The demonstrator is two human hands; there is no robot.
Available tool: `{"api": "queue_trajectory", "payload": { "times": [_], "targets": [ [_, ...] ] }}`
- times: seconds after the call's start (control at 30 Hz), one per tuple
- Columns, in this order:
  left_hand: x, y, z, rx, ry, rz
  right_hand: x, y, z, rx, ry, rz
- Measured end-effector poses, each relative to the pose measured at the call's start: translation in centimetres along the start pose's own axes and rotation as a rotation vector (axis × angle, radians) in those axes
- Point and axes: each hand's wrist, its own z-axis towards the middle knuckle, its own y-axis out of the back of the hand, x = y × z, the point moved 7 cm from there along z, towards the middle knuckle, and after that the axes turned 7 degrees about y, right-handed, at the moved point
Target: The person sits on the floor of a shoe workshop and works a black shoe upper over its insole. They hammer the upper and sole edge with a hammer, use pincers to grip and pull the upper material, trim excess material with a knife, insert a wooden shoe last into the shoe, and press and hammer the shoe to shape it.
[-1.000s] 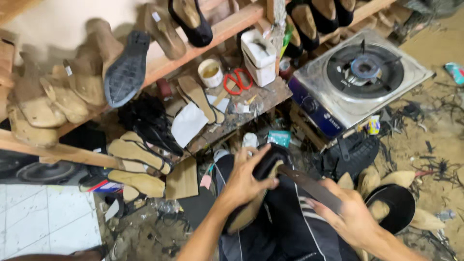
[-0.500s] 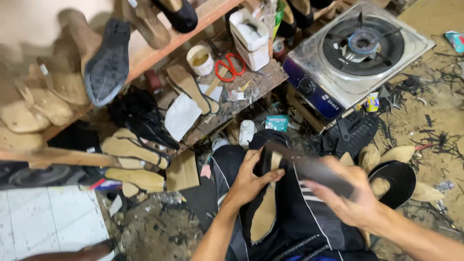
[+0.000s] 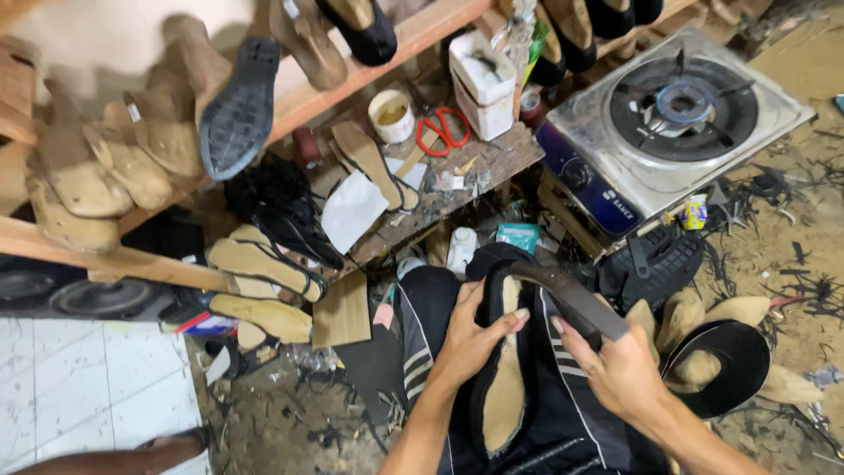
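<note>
Head view shows the left hand [image 3: 470,339] with fingers wrapped around the edge of a black shoe upper with a tan insole [image 3: 505,387], lying on the person's lap. Right hand [image 3: 615,369] has fingers clenched on a dark flat tool [image 3: 571,299], its end meeting the shoe's top. Behind, a gas stove [image 3: 677,123] sits near red scissors [image 3: 440,132] on the tabletop [image 3: 492,163].

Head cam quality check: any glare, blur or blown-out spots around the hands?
Head view: the left hand, the right hand and the tan insole with black edging are sharp and evenly lit; mild glare on the steel single-burner gas stove; the pale wall top left is washed out.
</note>
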Motion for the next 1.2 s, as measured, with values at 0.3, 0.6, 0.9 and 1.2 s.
{"api": "queue_trajectory", "payload": {
  "times": [0.3, 0.6, 0.9, 1.2],
  "targets": [
    [-6.8, 4.7, -3.7, -0.120, -0.055, -0.353, -6.4, 1.9, -7.4, 0.102, -0.211, -0.153],
    [-12.6, 8.0, -14.9, -0.325, -0.622, 0.035, -3.3, 3.4, -10.8, 0.212, 0.339, -0.178],
    [-11.2, 6.8, -18.0, -0.397, -0.577, 0.082, 16.1, -1.9, -6.7, 0.101, 0.626, 0.095],
    [1.9, -0.6, -15.4, 0.078, 0.205, -1.879, 15.0, -5.7, -9.4, 0.157, 0.672, 0.069]
  ]
}}
